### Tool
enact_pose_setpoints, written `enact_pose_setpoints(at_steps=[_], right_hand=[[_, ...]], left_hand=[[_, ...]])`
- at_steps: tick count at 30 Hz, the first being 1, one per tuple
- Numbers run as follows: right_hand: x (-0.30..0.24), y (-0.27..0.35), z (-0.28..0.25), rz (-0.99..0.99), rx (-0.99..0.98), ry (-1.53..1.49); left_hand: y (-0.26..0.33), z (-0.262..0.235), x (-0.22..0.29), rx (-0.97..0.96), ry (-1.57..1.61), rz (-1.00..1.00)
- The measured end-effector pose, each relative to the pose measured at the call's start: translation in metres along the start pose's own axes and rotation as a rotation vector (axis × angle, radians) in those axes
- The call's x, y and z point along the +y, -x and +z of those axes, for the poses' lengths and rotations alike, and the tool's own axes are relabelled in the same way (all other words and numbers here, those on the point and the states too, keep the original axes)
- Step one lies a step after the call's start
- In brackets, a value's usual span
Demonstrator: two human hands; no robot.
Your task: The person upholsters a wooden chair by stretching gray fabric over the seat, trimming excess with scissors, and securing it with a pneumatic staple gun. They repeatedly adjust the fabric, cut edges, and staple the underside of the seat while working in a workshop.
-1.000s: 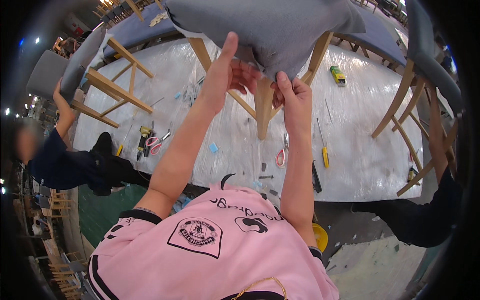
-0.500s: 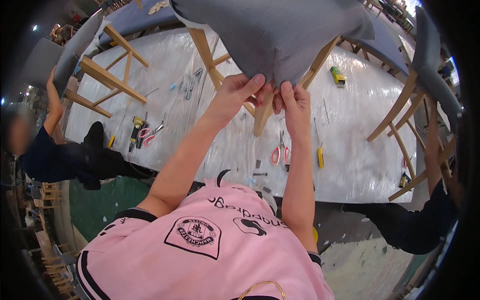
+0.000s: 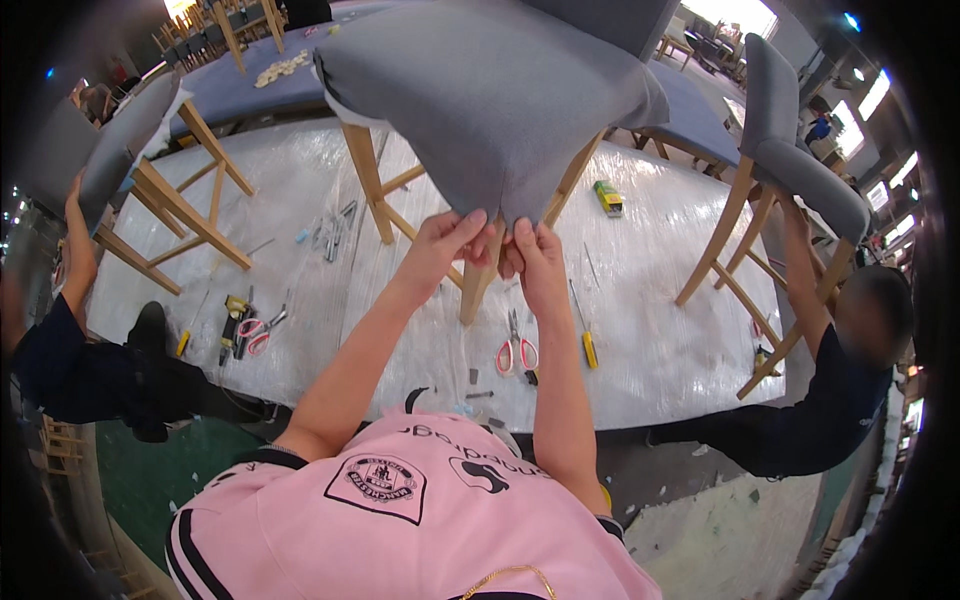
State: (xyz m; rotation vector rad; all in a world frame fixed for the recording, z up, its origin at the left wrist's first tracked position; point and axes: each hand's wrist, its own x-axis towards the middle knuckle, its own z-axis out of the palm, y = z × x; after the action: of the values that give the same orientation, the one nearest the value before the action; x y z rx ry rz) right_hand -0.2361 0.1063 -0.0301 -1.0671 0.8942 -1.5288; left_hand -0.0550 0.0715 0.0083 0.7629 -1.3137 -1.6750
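Observation:
A wooden chair with a grey fabric seat cover (image 3: 470, 110) stands on the table in front of me. The cover hangs loose past the seat edge and comes to a creased corner over the near wooden leg (image 3: 476, 292). My left hand (image 3: 445, 252) pinches the fabric edge on the left of that corner, thumb on top. On the other side of the crease, my right hand (image 3: 538, 262) grips the edge between thumb and curled fingers. Both hands are close together around the leg top, and their lower fingers are partly hidden.
Red-handled scissors (image 3: 517, 355), a yellow-handled tool (image 3: 589, 350) and a small green-yellow box (image 3: 608, 198) lie on the film-covered table (image 3: 420, 340). More scissors (image 3: 262, 330) lie at left. Co-workers at both sides hold grey chairs (image 3: 140, 125) (image 3: 810, 180).
The view has shifted, so the chair and my hands appear lower and further left. Both hands keep their pinch on the fabric corner. The right co-worker's head has come into sight.

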Motion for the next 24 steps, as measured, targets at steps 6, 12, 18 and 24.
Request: enact_pose_setpoints(at_steps=[6,12,18,24], right_hand=[[-0.015,0.003,0.033,-0.056,0.095,-0.107],[0.005,0.010,0.040,-0.082,0.108,-0.169],[0.027,0.009,0.034,-0.114,0.085,-0.128],[0.018,-0.003,0.023,-0.075,0.064,-0.041]], left_hand=[[-0.008,0.001,-0.001,0.026,0.065,0.014],[0.002,-0.001,0.004,-0.057,0.055,0.034],[-0.001,-0.003,-0.012,-0.049,0.061,0.101],[-0.008,-0.007,-0.004,0.011,-0.174,0.161]])
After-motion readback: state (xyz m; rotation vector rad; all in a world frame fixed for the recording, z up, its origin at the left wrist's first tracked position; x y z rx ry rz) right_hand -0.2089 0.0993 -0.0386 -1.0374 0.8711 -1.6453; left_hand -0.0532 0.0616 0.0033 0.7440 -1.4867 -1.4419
